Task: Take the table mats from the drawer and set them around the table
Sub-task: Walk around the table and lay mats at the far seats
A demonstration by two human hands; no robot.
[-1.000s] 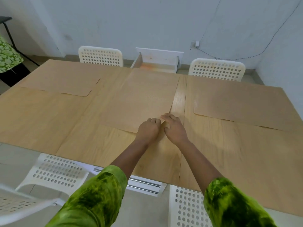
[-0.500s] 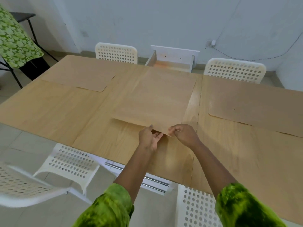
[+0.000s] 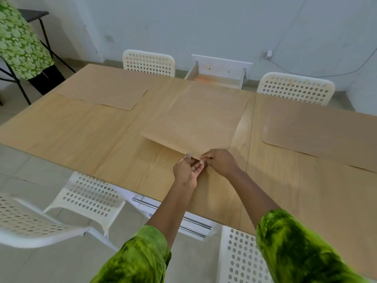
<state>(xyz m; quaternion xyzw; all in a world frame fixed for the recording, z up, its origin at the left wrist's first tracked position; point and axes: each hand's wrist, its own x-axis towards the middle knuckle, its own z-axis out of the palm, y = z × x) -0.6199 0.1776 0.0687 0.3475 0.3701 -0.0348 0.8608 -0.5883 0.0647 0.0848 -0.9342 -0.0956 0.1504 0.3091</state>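
Observation:
A tan table mat point(image 3: 195, 119) lies across the middle of the wooden table point(image 3: 61, 135), its near corner lifted off the surface. My left hand point(image 3: 185, 170) and my right hand point(image 3: 219, 161) both pinch that raised corner, thumbs on top. A second mat point(image 3: 106, 92) lies flat at the far left. A third mat point(image 3: 322, 135) lies flat at the right. The open white drawer point(image 3: 220, 72) sticks out beyond the table's far edge and looks bare inside.
White perforated chairs stand at the far left point(image 3: 149, 62), far right point(image 3: 295, 88), near left point(image 3: 87, 199) and near right point(image 3: 242, 258). A closed drawer with metal handles point(image 3: 179, 217) sits under the near edge. A green patterned cloth point(image 3: 18, 37) hangs at the far left.
Both hands went from pressing flat on the middle mat's near corner to pinching and lifting it. My view has shifted left and back from the table.

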